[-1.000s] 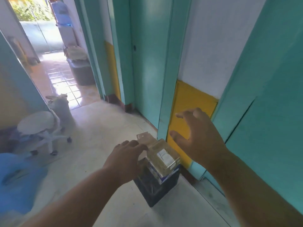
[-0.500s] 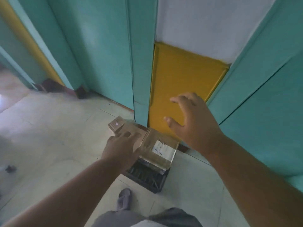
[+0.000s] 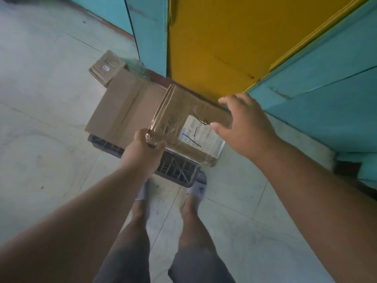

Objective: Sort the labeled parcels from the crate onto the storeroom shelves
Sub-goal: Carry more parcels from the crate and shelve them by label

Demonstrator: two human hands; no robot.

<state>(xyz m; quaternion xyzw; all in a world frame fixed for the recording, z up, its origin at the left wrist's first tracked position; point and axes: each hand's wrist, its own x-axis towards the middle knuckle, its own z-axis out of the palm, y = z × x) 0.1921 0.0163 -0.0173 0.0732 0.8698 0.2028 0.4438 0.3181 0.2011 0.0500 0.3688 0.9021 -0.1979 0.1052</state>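
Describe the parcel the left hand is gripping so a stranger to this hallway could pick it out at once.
Start at the yellow wall panel and drop to the dark crate on the floor below it. The parcel is the right-hand one on top of the crate, gripped at its near corner by the left hand. Unlike the plain brown parcels beside it, it is wrapped in glossy clear tape and carries a white label with black pen strokes.

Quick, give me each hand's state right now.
Left hand: grips the near corner of the taped parcel.
Right hand: open, fingers spread at the parcel's far edge, not clearly gripping.
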